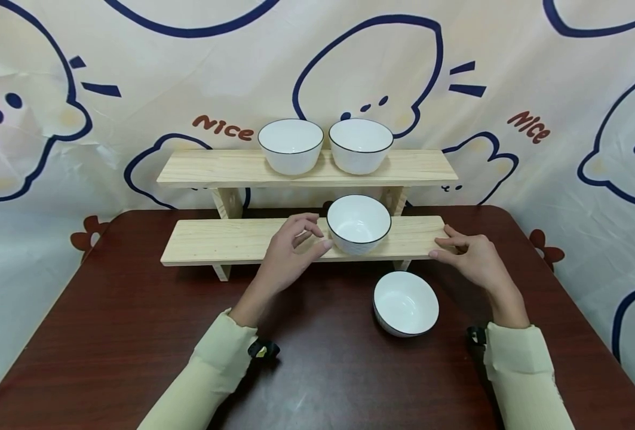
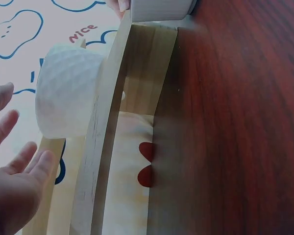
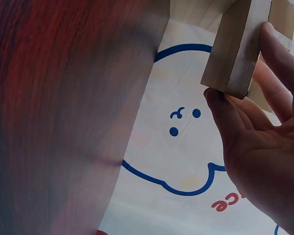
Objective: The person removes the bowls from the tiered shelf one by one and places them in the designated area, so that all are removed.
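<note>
A white bowl (image 1: 358,224) with a dark rim stands on the lower board of a two-tier wooden shelf (image 1: 226,239), right of its middle. Just left of that bowl is my left hand (image 1: 294,242), its fingers loosely bent and a gap between them and the bowl (image 2: 71,93) in the left wrist view. At the right end of the lower board, my right hand (image 1: 465,254) grips the corner. In the right wrist view the thumb is at the board's lower edge and a fingertip (image 3: 268,30) lies against its upper side.
Two more white bowls, a left one (image 1: 290,146) and a right one (image 1: 361,146), sit side by side on the upper board. Another bowl (image 1: 405,303) stands on the dark brown table (image 1: 134,346) before the shelf. A patterned cloth (image 1: 188,71) hangs behind.
</note>
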`<state>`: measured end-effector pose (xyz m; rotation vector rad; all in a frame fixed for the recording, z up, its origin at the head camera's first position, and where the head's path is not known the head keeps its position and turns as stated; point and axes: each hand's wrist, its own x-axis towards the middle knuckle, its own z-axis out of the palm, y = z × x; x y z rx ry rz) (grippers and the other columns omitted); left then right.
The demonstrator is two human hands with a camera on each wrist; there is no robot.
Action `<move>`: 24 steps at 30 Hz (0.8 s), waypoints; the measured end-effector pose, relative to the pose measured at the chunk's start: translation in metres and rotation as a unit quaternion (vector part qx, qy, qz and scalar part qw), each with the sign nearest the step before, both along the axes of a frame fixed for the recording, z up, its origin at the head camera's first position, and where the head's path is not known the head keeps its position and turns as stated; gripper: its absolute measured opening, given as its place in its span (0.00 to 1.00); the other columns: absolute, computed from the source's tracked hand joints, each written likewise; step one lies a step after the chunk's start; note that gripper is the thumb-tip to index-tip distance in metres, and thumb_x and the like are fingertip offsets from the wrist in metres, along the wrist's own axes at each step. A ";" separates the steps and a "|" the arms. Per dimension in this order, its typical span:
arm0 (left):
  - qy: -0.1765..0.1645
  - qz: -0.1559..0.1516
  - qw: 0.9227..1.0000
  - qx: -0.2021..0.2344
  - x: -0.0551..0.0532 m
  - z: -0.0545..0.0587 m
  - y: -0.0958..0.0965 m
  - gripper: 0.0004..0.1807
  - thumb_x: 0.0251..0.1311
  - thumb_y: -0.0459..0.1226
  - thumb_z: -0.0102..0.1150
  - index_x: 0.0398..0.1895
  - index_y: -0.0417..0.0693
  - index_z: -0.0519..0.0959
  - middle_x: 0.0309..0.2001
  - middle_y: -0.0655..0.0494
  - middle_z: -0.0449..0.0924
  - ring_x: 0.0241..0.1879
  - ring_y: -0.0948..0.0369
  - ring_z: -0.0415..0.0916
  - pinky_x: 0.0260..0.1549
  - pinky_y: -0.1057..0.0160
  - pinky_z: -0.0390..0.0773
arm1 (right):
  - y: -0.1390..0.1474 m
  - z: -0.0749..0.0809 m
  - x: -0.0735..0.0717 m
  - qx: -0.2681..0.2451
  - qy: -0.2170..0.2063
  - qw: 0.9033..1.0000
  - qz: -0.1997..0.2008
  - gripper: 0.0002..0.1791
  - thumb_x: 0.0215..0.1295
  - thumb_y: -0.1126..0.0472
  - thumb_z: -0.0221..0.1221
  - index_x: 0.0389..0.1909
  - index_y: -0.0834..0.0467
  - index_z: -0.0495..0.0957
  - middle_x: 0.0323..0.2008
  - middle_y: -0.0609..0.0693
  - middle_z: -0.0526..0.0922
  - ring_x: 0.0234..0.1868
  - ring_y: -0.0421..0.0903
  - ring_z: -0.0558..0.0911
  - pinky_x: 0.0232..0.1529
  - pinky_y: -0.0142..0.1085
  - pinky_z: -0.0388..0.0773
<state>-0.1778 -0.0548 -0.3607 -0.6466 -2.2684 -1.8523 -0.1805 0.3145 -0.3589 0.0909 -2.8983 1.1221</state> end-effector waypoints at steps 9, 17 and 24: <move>-0.003 0.002 1.000 0.013 -0.011 0.004 0.011 0.14 0.61 0.35 0.71 0.45 0.38 0.78 0.66 0.45 0.68 0.68 0.51 0.66 0.63 0.50 0.72 | 0.002 -0.001 -0.001 0.002 0.005 1.000 -0.002 0.27 0.64 0.55 0.71 0.56 0.70 0.79 0.70 0.66 0.65 0.71 0.68 0.63 0.60 0.60 0.72; -0.016 0.000 1.000 -0.002 -0.020 0.006 0.015 0.15 0.61 0.36 0.71 0.47 0.40 0.78 0.67 0.49 0.67 0.68 0.54 0.65 0.61 0.54 0.74 | 0.002 -0.002 0.000 -0.001 -0.005 1.000 -0.003 0.27 0.65 0.55 0.70 0.57 0.69 0.79 0.71 0.65 0.64 0.71 0.67 0.63 0.60 0.58 0.73; -0.006 -0.012 1.000 -0.006 -0.025 0.008 0.019 0.19 0.61 0.35 0.71 0.52 0.39 0.77 0.67 0.47 0.65 0.64 0.53 0.67 0.60 0.55 0.75 | 0.003 -0.003 -0.001 0.007 0.003 1.000 0.001 0.26 0.65 0.56 0.70 0.57 0.69 0.79 0.70 0.65 0.65 0.70 0.67 0.64 0.59 0.58 0.74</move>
